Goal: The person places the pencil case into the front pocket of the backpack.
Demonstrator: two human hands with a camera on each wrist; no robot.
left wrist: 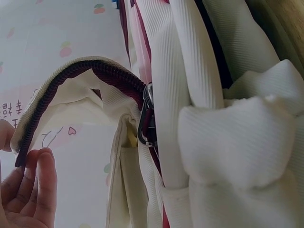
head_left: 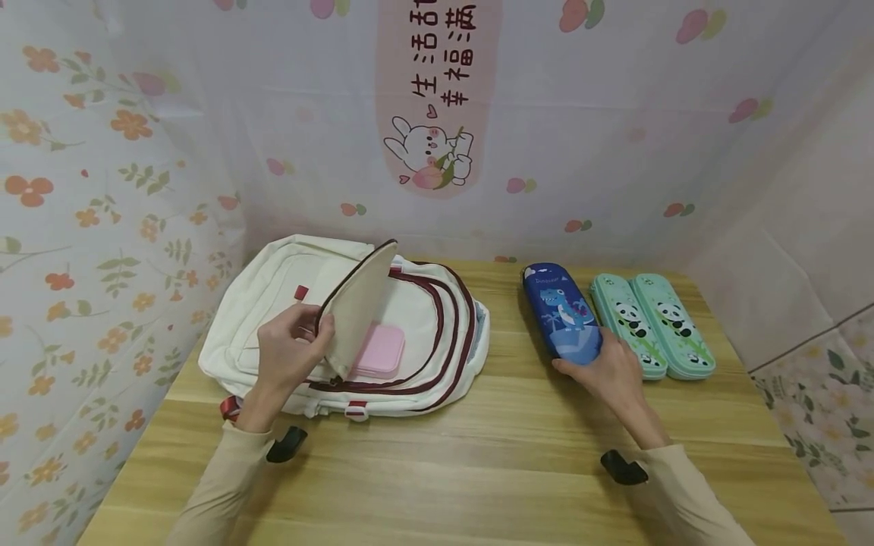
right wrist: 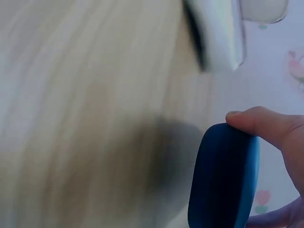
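Note:
A white backpack [head_left: 273, 284] with dark red trim lies on the table, its front pocket unzipped. My left hand [head_left: 293, 345] pinches the zippered edge of the pocket flap [head_left: 362, 303] and holds it raised; the left wrist view shows the dark zipper [left wrist: 57, 80] arching from the fingers. Inside the open pocket lies a pink square case [head_left: 381, 350]. To the right, my right hand [head_left: 611, 371] grips the near end of a blue pencil case [head_left: 563, 315] with a dinosaur picture. In the right wrist view the pencil case [right wrist: 223, 175] appears lifted, with a shadow on the tabletop.
Two mint-green pencil cases with pandas, a left one [head_left: 624, 318] and a right one [head_left: 676, 326], lie side by side right of the blue one. A patterned cloth [head_left: 307, 152] hangs behind and beside the wooden table [head_left: 464, 478].

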